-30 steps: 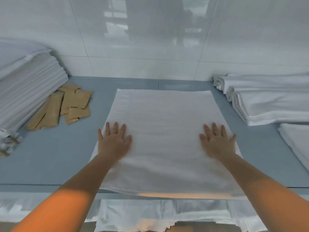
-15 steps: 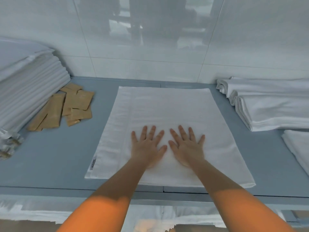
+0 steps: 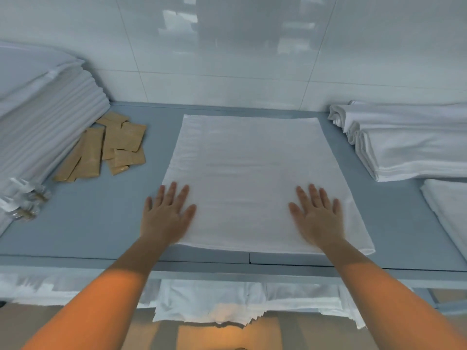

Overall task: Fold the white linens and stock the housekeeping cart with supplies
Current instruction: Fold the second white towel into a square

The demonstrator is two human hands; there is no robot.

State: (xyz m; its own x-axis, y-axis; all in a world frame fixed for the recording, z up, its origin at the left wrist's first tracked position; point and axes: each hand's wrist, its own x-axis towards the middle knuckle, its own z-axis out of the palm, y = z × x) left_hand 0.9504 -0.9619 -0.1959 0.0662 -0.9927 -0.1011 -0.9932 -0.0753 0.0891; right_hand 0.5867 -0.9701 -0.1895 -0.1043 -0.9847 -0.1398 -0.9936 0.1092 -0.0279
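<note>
So we're mid-fold here, I'd say: one white linen (image 3: 249, 180) is lying flat in the middle of the frame on the blue-grey shelf top (image 3: 404, 223), already squared up into a neat rectangle with its near edge just short of the shelf's front lip. The left hand (image 3: 165, 218) is flat with fingers spread, palm down on the linen's lower left corner, its outer fingers hanging over the cloth's edge onto the shelf, and the right hand (image 3: 319, 218) is the same deal, flat and splayed on the lower right part of the cloth, so neither one is gripping anything, just pressing. My guess is this piece is being smoothed and probably has another fold or two to go before it matches the finished ones. As for what looks done: a tall stack of folded white linens (image 3: 43, 114) at the upper left, a bundle of folded white sheets (image 3: 409, 140) at the upper right, and another folded white piece (image 3: 449, 205) poking in at the right edge. There's a loose pile of tan paper sachets (image 3: 108, 147) just beside the left stack, plus a few clear-wrapped items (image 3: 25, 200) at the far left, can't tell what they are. No real bins or trays visible; the only "container" is the shelf below the front rail, where more white linens (image 3: 209, 304) lie in layers with their edges sticking out. Whether this is the cart itself I can't tell, so the stocking part seems mostly still ahead.
</note>
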